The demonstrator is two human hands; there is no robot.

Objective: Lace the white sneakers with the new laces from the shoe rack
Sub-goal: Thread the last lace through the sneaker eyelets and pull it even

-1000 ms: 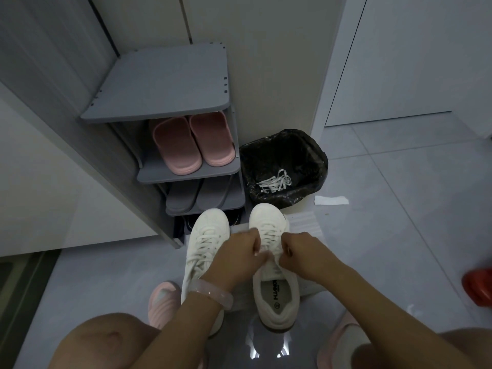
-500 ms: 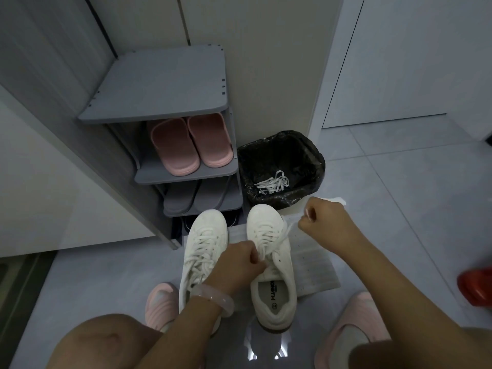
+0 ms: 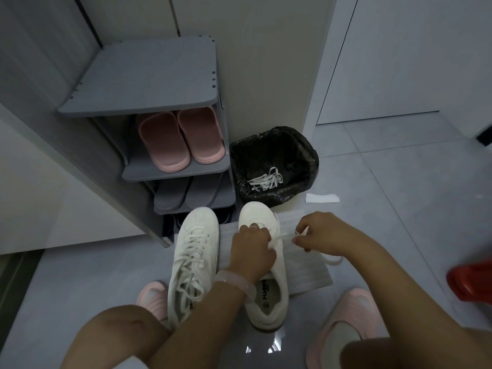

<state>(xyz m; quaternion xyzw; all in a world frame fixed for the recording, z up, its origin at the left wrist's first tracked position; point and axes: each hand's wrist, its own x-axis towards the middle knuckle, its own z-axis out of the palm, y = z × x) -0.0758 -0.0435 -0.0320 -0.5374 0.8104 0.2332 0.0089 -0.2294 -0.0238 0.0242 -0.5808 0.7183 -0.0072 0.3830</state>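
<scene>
Two white sneakers stand side by side on the grey tiled floor [image 3: 399, 182], toes pointing to 12 o'clock, in front of the grey shoe rack [image 3: 149, 83]. The left sneaker [image 3: 193, 259] is already laced up its whole front. The right sneaker [image 3: 269, 296] rests partly on a white sheet [image 3: 308, 270] that lies under it and reaches out to 3 o'clock. The left hand [image 3: 251, 253], with a clear bracelet [image 3: 235, 282] on its wrist, lies on the middle of the right sneaker; its fingers are curled down onto the lacing area, and they seem to grip the lace there, though the exact hold is hidden under the hand. The right hand [image 3: 323, 237] is just at 3 o'clock of this shoe, with fingers bent — thumb and fingertips pinch the white shoelace [image 3: 282, 238], which runs tight from the shoe to the hand, and its free end loops down on the sheet. At 12 o'clock of the right sneaker stands a bin with a black bag [image 3: 274, 166], and a bundle of white laces [image 3: 266, 181] lies inside it. On the rack's second shelf sits a pair of pink slippers [image 3: 181, 139], with grey slippers [image 3: 186, 195] one shelf lower. A small white paper strip [image 3: 322, 198] lies on the floor at 3 o'clock of the bin, and a red object [image 3: 471, 283] — I cannot tell what — shows at the right edge.
</scene>
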